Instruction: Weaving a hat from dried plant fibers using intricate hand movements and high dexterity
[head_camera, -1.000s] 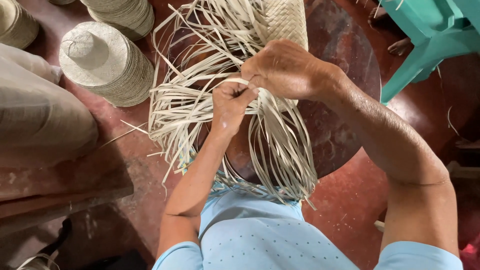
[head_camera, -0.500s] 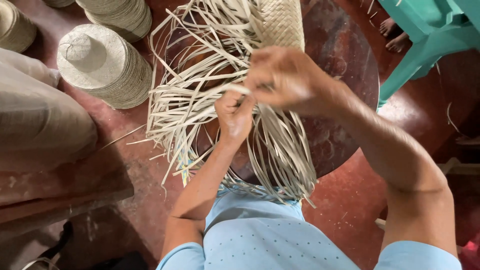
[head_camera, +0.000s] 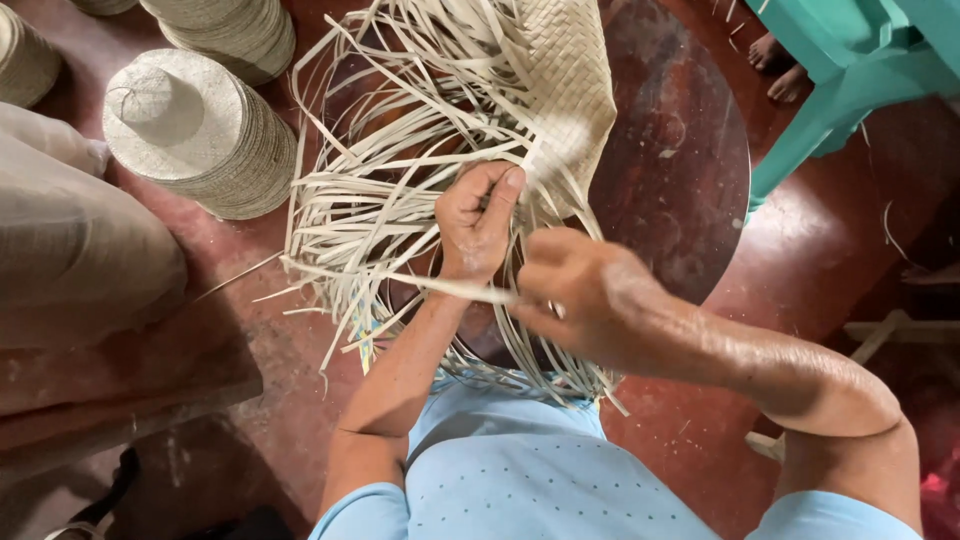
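Two bare hands work over a round, dark reddish-brown wooden table (head_camera: 690, 190), which carries the piece beneath them so both stay free for the strands. On it lies a half-woven mat of pale flat straw strips (head_camera: 560, 80), its finished chequered part beyond the hands and its loose ends fanning out to their left and toward the person's light blue shirt (head_camera: 520, 480). Further left of the hands, on the red floor, stands a stack of finished pale straw hats (head_camera: 190, 130), set aside, well apart from the weaving.

The left hand (head_camera: 478, 222) is curled shut, thumb up, pinning a bunch of strips so that the weave cannot slip. The right hand (head_camera: 575, 290), just nearer the body, pinches a single long strip (head_camera: 400, 282) that runs out level to the left.

Half a second earlier the right hand was higher, blurred above the left; it has since dropped below it, drawing that strip out sideways. The left hand has kept its place.
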